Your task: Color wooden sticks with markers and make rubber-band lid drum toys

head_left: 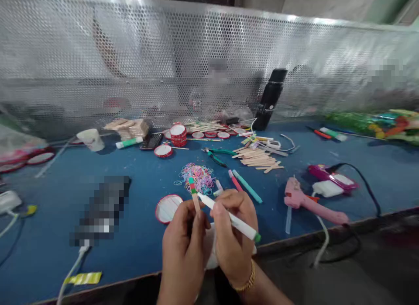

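Between the fingers of my left hand [185, 241] stands a flat wooden craft stick [195, 201], its upper end coloured in teal, red and green bands. My right hand [234, 230] grips a white marker pen [242, 225] with a green end; its tip points at the green band, and whether it touches I cannot tell. Just beyond lies a heap of coloured rubber bands [199, 177]. A round white disc with a red rim [168, 208] rests left of my hands. A pink marker [235, 180] and a turquoise marker [248, 186] lie to the right.
Bare craft sticks [258, 157] are piled beyond the markers, beside teal-handled pliers [218, 156]. A pink glue gun [314, 202] lies at the right with its cable. A phone [106, 209] is on the left. A perforated metal screen [147, 64] closes off the table's back.
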